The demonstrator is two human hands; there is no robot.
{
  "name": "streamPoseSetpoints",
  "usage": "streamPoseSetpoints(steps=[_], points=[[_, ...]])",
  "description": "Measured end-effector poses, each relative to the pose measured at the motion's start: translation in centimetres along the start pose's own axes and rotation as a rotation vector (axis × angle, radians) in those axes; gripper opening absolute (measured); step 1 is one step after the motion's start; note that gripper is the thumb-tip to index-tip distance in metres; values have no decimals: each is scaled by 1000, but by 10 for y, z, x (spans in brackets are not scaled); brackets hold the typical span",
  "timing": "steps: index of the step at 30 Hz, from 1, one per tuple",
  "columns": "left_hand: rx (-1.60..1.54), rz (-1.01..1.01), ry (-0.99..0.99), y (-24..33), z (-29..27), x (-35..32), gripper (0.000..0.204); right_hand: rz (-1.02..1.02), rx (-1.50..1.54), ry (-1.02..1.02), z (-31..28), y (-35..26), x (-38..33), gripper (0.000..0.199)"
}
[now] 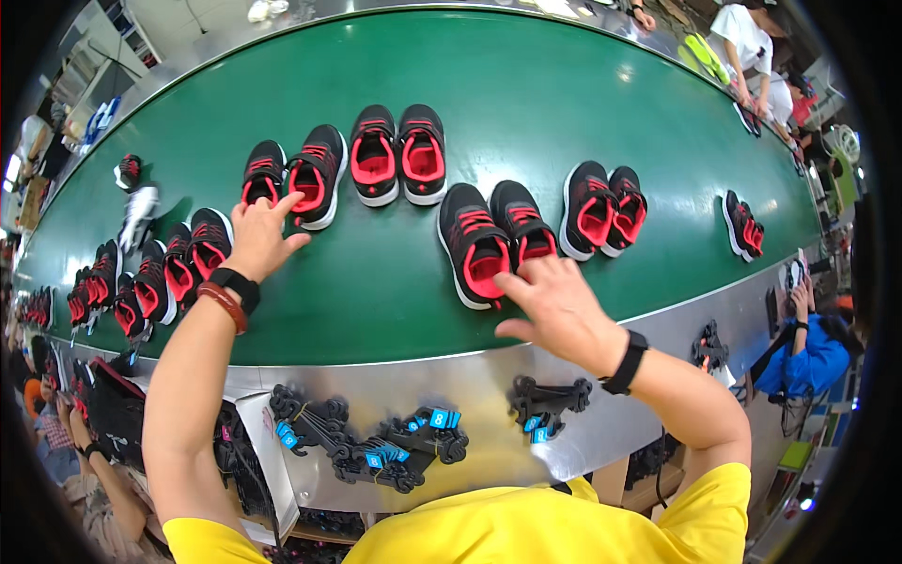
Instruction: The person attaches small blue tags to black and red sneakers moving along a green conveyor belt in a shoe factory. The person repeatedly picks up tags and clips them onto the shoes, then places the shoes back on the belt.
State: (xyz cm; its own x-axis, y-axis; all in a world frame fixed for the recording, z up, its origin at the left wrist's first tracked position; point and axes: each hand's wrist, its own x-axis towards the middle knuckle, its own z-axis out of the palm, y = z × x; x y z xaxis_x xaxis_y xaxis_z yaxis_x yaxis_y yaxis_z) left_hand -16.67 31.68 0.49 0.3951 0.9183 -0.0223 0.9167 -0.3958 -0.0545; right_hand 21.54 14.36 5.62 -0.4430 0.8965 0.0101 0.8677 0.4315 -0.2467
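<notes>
Head-worn fisheye looks down, forward; hands [564,308] near, green worktop [564,85] spanning wide beyond.

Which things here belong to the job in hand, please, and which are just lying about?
Likely job:
shoes by left hand
shoes by right hand
perhaps black plastic pieces

Likely lying about:
lime-green item, upper right
white bundle, top left

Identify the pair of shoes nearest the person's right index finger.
The pair ahead and left of the right hand, its heels beside that finger; other pairs stand farther off.
</notes>
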Motion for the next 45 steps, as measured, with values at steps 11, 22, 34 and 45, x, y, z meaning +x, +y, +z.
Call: streamPoseSetpoints(steps=[11,22,34,45], points=[[-201,-219,259,14,24,54,31,167,23,153,36,28,39,32],[-225,68,260,73,25,36,26,336,-88,227,33,72,63,37],[-325,54,223,189,12,-14,20,267,-191,219,9,123,-7,53],[-173,161,338,122,-7,-54,44,-126,201,-377,-28,-11,-103,61]])
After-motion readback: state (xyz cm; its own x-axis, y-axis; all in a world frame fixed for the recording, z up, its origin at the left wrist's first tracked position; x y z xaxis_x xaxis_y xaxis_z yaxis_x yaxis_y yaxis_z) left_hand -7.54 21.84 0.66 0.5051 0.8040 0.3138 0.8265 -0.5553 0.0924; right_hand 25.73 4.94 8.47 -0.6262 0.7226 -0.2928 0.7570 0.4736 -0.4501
